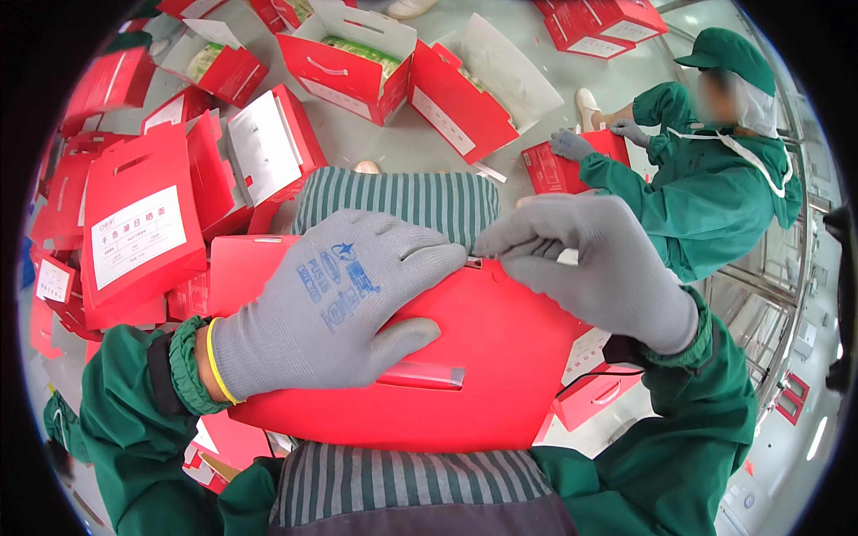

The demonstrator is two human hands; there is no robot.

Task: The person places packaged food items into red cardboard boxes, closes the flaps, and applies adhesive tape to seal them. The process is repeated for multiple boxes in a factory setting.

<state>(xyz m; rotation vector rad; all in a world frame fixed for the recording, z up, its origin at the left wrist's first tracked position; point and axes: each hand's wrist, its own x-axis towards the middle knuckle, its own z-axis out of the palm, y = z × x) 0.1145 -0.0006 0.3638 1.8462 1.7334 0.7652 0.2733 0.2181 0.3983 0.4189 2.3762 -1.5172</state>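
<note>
A red carton (487, 402) lies across my lap, its smooth top panel cut with a long slot (420, 375). In a grey knit glove, my left hand (326, 308) rests flat on the left side of the panel. Its fingers stretch toward the far edge, and the thumb stands apart. My right hand (603, 268), gloved the same way, is closed in a pinch at that far edge, next to a small cut in the carton. The thumb and fingers hide whatever is between them. The two hands' fingertips nearly meet there.
Red cartons (138, 219) with white labels crowd the left. Beyond my knees stand an open carton (344, 76) with leafy green contents and another open carton (469, 98). At right, a co-worker in green (715, 170) handles a red carton (563, 165). Metal railing (773, 277) runs behind.
</note>
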